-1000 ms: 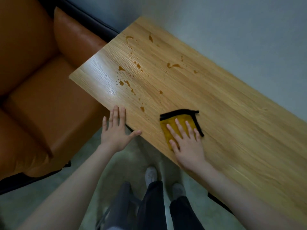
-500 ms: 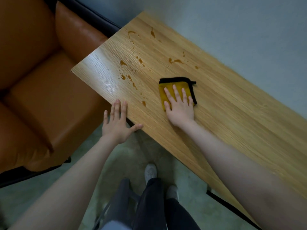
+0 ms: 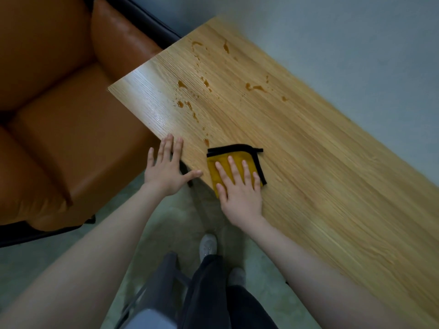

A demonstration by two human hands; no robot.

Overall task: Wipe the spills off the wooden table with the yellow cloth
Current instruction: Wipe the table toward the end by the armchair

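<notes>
My right hand (image 3: 240, 188) lies flat on the yellow cloth (image 3: 234, 163), fingers straight and spread, pressing it down on the tabletop (image 3: 320, 162) at its near edge; nothing is curled round the cloth, it is only pinned under my palm. The cloth is folded small, its black trim showing along the far and right sides. My left hand (image 3: 166, 169) is relaxed and flat too, fingertips resting on the near edge of the tabletop just left of the cloth, steadying me. The spills (image 3: 190, 105) are amber drops and streaks scattered beyond the cloth toward the far left corner, the nearest drop (image 3: 206, 141) just past the cloth's far left corner, others well apart near the far edge. To wipe well, I judge I should keep even pressure through the whole palm so the cloth slides with my hand instead of bunching, and push it far and left in overlapping strokes. I'd take the nearest drop first and work outward, so I don't smear the liquid over dry wood or toward the orange seat (image 3: 71, 138) beside the tabletop.
</notes>
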